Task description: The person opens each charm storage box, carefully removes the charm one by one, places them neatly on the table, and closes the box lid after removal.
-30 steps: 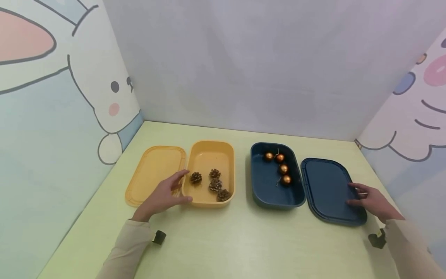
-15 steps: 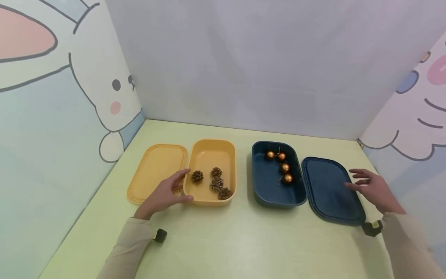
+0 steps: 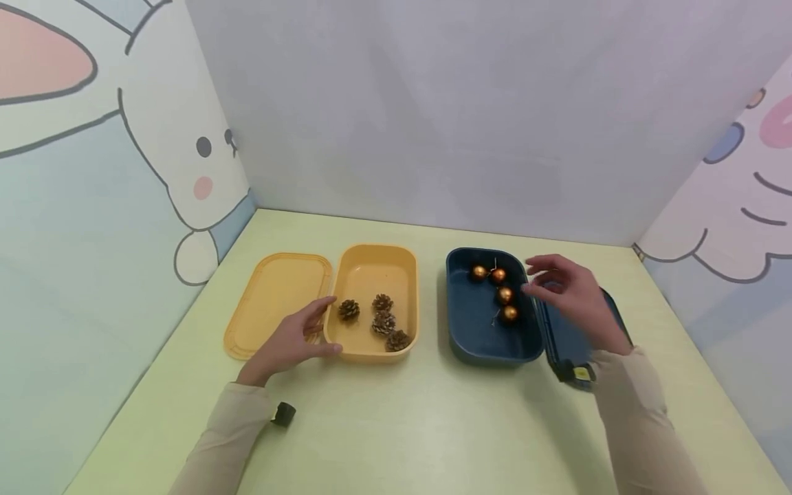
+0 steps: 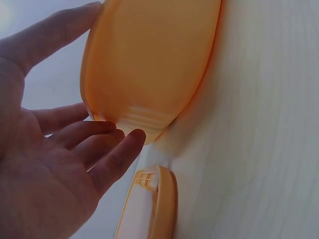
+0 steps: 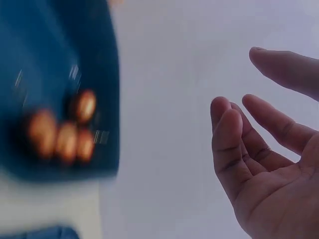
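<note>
My left hand (image 3: 295,344) rests against the left side of a yellow box (image 3: 371,271), fingers spread, thumb near the front corner. Up close in the left wrist view, the fingertips touch the outer wall of this yellow box (image 4: 149,59) and the thumb meets its rim. Several pine cones (image 3: 383,323) lie inside. A dark blue box (image 3: 467,330) holds several copper-coloured baubles (image 3: 504,295) along its right side. Beside its right rim hovers my right hand (image 3: 572,295), fingers loosely bent, holding nothing. The right wrist view shows these baubles (image 5: 65,139) blurred, apart from the hand (image 5: 274,169).
A yellow lid (image 3: 278,302) lies flat left of the yellow box. The dark blue lid (image 3: 566,333) lies right of the blue box, partly hidden beneath my right arm. All stand on a pale table (image 3: 421,426) walled in at the back and both sides.
My right hand has lifted off the blue lid and moved left to the right rim of the blue box. The left hand has stayed at the yellow box.
</note>
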Available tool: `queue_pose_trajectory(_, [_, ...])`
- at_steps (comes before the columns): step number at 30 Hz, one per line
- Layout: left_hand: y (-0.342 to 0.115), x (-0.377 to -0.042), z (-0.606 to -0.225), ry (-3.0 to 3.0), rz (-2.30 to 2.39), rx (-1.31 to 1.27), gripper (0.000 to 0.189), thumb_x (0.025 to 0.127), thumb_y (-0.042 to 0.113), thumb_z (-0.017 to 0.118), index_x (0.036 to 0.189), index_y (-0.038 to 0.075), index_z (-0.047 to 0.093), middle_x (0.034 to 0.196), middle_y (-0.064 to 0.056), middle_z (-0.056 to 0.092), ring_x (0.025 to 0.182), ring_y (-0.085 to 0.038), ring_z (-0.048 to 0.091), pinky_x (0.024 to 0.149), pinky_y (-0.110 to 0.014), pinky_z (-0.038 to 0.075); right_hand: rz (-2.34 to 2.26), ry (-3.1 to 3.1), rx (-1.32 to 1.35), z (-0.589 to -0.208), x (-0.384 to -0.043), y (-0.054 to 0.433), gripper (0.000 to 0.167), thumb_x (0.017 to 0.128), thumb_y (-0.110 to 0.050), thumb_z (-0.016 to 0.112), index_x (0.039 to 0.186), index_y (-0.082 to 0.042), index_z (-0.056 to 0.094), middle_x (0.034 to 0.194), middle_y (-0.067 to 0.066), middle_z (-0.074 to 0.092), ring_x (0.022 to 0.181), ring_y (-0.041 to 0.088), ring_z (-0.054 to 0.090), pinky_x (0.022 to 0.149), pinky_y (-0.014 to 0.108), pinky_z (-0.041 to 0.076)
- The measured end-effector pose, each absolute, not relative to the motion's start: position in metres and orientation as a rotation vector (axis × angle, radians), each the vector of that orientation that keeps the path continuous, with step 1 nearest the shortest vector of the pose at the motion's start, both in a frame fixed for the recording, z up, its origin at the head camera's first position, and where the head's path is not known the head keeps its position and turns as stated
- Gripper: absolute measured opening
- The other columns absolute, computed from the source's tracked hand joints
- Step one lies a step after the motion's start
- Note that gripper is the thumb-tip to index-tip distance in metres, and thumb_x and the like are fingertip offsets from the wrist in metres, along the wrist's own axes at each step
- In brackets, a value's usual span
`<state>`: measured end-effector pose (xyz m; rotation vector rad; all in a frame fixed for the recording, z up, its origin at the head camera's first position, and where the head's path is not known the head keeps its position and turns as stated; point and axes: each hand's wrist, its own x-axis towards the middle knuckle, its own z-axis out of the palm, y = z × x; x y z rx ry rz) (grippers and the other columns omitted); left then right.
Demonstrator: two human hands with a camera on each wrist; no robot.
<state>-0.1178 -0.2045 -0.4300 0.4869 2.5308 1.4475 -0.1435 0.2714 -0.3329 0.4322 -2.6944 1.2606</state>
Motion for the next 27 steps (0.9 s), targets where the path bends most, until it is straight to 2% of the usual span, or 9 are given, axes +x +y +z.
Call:
queue_pose_trajectory(3, [-0.204, -0.118, -0.429, 2.530, 1.442, 0.486, 0.094, 0.082, 0.036, 0.083, 0.158, 0.013, 0.032, 0.165, -0.010, 0.032, 0.144, -0.039, 0.044, 0.115, -0.053, 0.041, 1.254, -2.764, 0.589, -0.325, -0.150, 0.231, 0.037, 0.091, -0.012, 0.074, 0.127, -0.006, 0.064, 0.109, 0.004, 0.068, 0.088, 0.003, 0.064, 0.075, 0.017, 0.056])
queue_pose_trajectory(5, [-0.205, -0.118, -0.429, 2.532, 1.434, 0.486, 0.095, 0.082, 0.036, 0.083, 0.158, 0.013, 0.032, 0.165, -0.010, 0.032, 0.144, -0.038, 0.045, 0.114, -0.052, 0.042, 1.223, -2.807, 0.702, -0.323, -0.155, 0.203, 0.036, 0.091, -0.013, 0.075, 0.124, -0.009, 0.065, 0.109, 0.010, 0.069, 0.090, 0.009, 0.065, 0.076, 0.022, 0.057])
queue_pose_trajectory(11, [-0.204, -0.119, -0.427, 2.546, 1.421, 0.485, 0.095, 0.081, 0.035, 0.084, 0.158, 0.013, 0.033, 0.164, -0.009, 0.034, 0.144, -0.037, 0.045, 0.115, -0.050, 0.041, 1.136, -2.921, 0.975, -0.328, -0.174, 0.128, 0.032, 0.089, -0.018, 0.077, 0.119, -0.013, 0.067, 0.104, 0.005, 0.071, 0.089, 0.015, 0.068, 0.077, 0.029, 0.059])
queue_pose_trajectory(19, [-0.202, -0.122, -0.425, 2.556, 1.386, 0.489, 0.092, 0.082, 0.033, 0.084, 0.157, 0.011, 0.035, 0.163, -0.011, 0.036, 0.143, -0.038, 0.046, 0.115, -0.052, 0.041, 0.897, -3.072, 1.170, -0.344, -0.201, 0.054, 0.023, 0.089, -0.016, 0.076, 0.109, -0.008, 0.070, 0.103, 0.010, 0.074, 0.088, 0.015, 0.068, 0.076, 0.025, 0.057])
queue_pose_trajectory(27, [-0.204, -0.120, -0.424, 2.571, 1.393, 0.496, 0.093, 0.081, 0.037, 0.084, 0.156, 0.010, 0.037, 0.162, -0.012, 0.038, 0.142, -0.038, 0.047, 0.114, -0.051, 0.042, 0.519, -3.215, 1.226, -0.348, -0.213, 0.011, 0.029, 0.090, -0.020, 0.074, 0.116, -0.006, 0.072, 0.104, 0.007, 0.073, 0.087, 0.016, 0.066, 0.078, 0.030, 0.056])
